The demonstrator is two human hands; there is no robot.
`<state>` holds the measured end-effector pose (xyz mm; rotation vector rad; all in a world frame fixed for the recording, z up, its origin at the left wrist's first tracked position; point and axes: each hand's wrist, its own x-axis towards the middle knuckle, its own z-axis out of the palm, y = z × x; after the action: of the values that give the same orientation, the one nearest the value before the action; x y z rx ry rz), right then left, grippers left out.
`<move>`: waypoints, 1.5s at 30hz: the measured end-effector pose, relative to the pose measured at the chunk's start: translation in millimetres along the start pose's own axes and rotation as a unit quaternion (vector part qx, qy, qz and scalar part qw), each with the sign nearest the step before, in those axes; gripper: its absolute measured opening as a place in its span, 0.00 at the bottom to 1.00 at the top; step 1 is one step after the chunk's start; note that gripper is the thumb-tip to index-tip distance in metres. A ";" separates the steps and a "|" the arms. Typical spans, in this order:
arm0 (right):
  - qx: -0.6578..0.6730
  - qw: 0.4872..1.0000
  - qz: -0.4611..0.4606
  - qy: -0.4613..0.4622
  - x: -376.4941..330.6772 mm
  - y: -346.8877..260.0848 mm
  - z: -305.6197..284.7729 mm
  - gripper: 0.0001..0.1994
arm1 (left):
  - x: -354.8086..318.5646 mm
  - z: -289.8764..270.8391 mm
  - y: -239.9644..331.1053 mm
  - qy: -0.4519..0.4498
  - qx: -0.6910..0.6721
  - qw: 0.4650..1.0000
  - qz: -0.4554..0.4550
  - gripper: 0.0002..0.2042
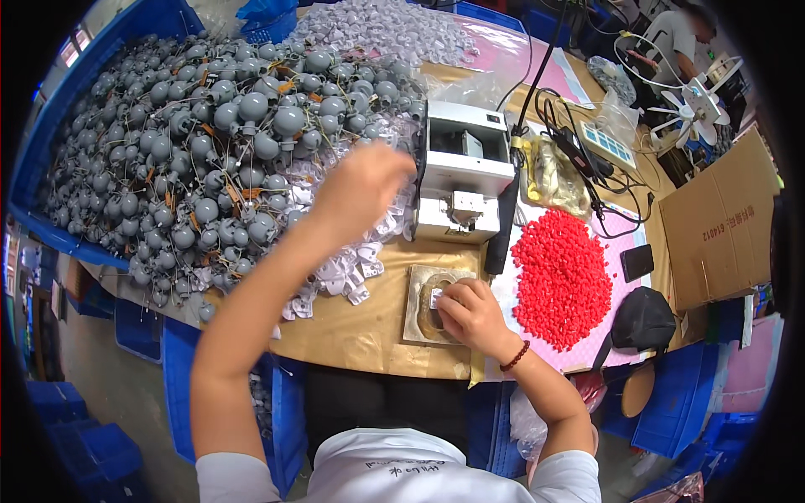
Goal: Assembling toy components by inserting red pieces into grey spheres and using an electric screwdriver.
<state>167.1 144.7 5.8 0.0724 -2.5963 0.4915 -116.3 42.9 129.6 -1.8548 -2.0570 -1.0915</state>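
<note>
My right hand (475, 317) is over a square metal-edged block (414, 323) with a rounded recess, on the near edge of the table. Its fingers are pinched on a small white plastic part (435, 298) at the recess. My left hand (366, 186) is raised above a pile of white plastic parts (356, 268), close to the left side of a white box-shaped machine (444, 220). The left fingers are curled together; what they hold, if anything, is hidden.
A blue bin (25, 180) overflows with grey round bulb-like parts with wires (289, 121) at left. Right of the machine lie red small pieces (562, 281), a phone (637, 262), a black pouch (641, 323) and tangled cables (579, 151). A cardboard box (721, 226) and small fan (692, 113) stand beyond.
</note>
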 end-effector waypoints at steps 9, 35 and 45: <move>0.006 0.999 0.016 0.029 -4.8 -4.4 6.4 0.14 | 119.9 -65.9 -119.9 -0.068 0.357 0.932 0.018 0.16; 0.248 0.944 0.188 0.107 2.7 -0.9 -17.0 0.10 | 153.0 -150.8 -125.4 0.324 -0.128 0.937 0.034 0.11; 0.268 0.941 0.193 0.081 4.3 -6.0 -12.1 0.08 | 115.1 -114.3 -90.8 -0.079 0.090 0.990 -0.072 0.09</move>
<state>169.7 143.7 19.7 -0.2886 -2.2459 1.2786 -263.1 68.8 240.7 -1.7780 -2.3236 -0.7792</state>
